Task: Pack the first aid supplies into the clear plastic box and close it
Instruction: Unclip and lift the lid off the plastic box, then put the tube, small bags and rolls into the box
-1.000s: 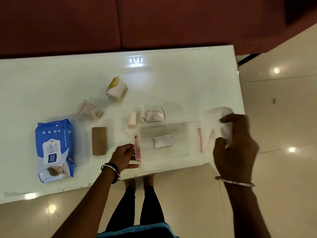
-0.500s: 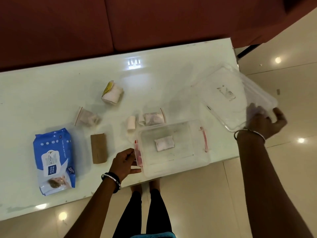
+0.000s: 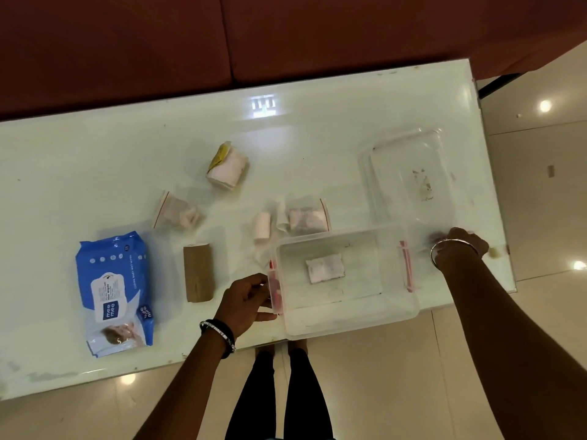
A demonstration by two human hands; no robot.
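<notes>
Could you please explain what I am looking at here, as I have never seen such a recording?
There is no machine: a person wears one camera on the head, so the picture looks down at their own hands. They stand at a glossy white table. The left hand grips the red-latched end of an open clear plastic box, which holds one small white packet. The right hand is at the near edge of the clear plastic lid, lying flat on the table; its fingers are hidden. Outside the box lie a blue pack of wet wipes, a brown bandage roll, a small white roll, a yellow-labelled white bundle and two small zip bags.
</notes>
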